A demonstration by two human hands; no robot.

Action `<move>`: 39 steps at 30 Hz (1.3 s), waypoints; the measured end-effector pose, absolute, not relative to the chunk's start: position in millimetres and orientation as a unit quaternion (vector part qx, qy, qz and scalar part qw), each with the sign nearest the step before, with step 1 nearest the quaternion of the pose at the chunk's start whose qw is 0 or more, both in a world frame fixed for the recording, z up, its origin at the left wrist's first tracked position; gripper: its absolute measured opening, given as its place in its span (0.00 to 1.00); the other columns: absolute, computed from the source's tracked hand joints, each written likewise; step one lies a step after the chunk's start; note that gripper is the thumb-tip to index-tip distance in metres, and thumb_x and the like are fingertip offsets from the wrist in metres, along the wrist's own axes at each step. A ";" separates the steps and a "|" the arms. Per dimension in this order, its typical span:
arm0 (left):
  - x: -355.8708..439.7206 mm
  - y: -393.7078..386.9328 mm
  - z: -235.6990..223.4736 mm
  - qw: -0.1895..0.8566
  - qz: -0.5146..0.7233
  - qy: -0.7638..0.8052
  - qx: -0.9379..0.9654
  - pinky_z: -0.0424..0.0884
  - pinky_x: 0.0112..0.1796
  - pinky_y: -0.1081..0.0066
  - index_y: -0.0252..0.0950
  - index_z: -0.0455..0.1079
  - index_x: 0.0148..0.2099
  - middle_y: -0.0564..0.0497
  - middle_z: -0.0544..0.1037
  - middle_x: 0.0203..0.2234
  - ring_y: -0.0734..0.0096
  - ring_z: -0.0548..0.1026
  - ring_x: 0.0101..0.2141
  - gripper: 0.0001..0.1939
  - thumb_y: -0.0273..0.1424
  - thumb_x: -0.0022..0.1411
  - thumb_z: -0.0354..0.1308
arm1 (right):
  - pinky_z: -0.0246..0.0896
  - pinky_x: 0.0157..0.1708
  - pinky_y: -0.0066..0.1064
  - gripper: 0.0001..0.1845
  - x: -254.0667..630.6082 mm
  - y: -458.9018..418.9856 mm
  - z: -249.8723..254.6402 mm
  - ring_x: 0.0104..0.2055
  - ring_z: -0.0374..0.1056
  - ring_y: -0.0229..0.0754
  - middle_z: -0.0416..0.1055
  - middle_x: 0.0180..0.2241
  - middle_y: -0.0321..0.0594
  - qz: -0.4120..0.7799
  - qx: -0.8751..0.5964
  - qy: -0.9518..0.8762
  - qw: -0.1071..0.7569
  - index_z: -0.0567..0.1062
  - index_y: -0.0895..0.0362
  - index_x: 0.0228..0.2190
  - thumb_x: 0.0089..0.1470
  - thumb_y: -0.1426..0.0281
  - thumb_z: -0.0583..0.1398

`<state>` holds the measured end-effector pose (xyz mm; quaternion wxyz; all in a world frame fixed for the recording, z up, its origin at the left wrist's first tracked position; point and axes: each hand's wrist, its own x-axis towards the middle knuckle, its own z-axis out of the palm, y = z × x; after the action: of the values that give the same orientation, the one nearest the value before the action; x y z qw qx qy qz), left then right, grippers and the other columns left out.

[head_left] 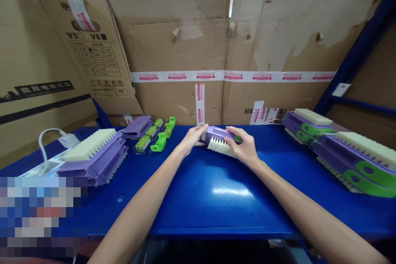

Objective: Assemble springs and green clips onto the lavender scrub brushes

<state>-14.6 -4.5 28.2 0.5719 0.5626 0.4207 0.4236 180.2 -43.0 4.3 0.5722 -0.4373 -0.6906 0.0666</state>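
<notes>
Both hands on one purple brush (220,139) mid-back of the blue surface (216,198), bristles down: left hand (194,138) grip clenched on its left end, right hand (244,146) clasped over its right end. Green clips (159,134) lie just left, finished brushes (343,152) stacked far right

Brush (220,139) purple, white bristles; table (201,189) glossy blue; clips (159,142) bright green; cardboard (173,41) brown.
</notes>
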 end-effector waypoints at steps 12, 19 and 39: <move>-13.3 -14.6 43.4 0.692 0.367 0.388 0.485 0.71 0.42 0.59 0.31 0.70 0.46 0.38 0.79 0.34 0.57 0.77 0.35 0.29 0.52 0.55 0.51 | 0.64 0.43 0.38 0.14 180.0 -48.3 7.0 0.41 0.70 0.46 0.75 0.39 0.42 0.027 -0.434 -0.665 0.607 0.76 0.53 0.40 0.50 0.65 0.60; -14.3 -12.7 39.2 0.678 0.369 0.397 0.497 0.71 0.41 0.58 0.32 0.70 0.46 0.37 0.79 0.34 0.54 0.77 0.36 0.32 0.55 0.53 0.51 | 0.65 0.41 0.38 0.11 177.3 -50.9 5.2 0.38 0.70 0.45 0.76 0.38 0.41 0.026 -0.443 -0.653 0.614 0.76 0.52 0.36 0.51 0.64 0.59; -8.7 -8.1 37.6 0.415 0.598 0.402 0.556 0.65 0.47 0.62 0.37 0.66 0.20 0.46 0.78 0.31 0.61 0.73 0.42 0.31 0.53 0.61 0.37 | 0.64 0.44 0.39 0.14 192.7 -34.8 5.9 0.40 0.71 0.47 0.76 0.39 0.42 0.021 -0.496 -0.612 0.616 0.76 0.53 0.39 0.51 0.62 0.59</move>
<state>-8.7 -8.1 37.6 0.4148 0.5561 0.4018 0.5977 192.7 -34.8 5.9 0.6160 -0.4961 -0.6116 0.0209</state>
